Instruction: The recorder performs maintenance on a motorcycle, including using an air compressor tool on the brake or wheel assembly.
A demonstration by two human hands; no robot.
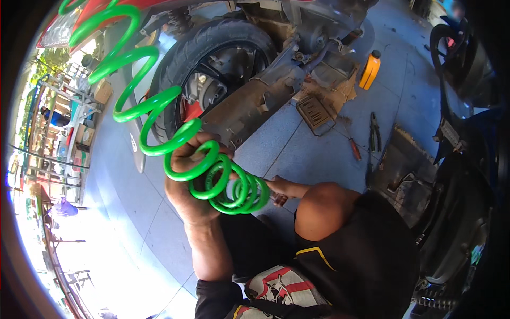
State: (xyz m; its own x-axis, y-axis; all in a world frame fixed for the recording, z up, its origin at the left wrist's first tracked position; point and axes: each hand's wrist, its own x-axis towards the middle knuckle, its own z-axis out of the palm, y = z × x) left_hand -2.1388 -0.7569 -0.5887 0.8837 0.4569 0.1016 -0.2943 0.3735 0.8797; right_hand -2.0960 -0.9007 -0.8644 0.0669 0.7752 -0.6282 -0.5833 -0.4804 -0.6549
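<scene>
A bright green coiled air hose [139,109] stretches from the upper left down to the middle, close to the camera. Behind its lower loops is my left hand [187,173], with fingers curled near the end of a scooter's long engine case [249,109]; what they grip is hidden. Just past the bunched coils, beside my bent knee [325,211], my right hand [278,191] shows only in part. Its fingers look curled, and the coils cover whatever is in them. The scooter's black rear wheel [212,74] stands beyond the case.
A yellow bottle [370,70] with a black cap stands on the tiled floor. Nearer lie a slotted rectangular part [316,114], dirty cardboard [345,87], a red-handled screwdriver [355,149] and pliers [375,132]. A grimy tray [404,173] and another motorcycle [459,175] fill the right side.
</scene>
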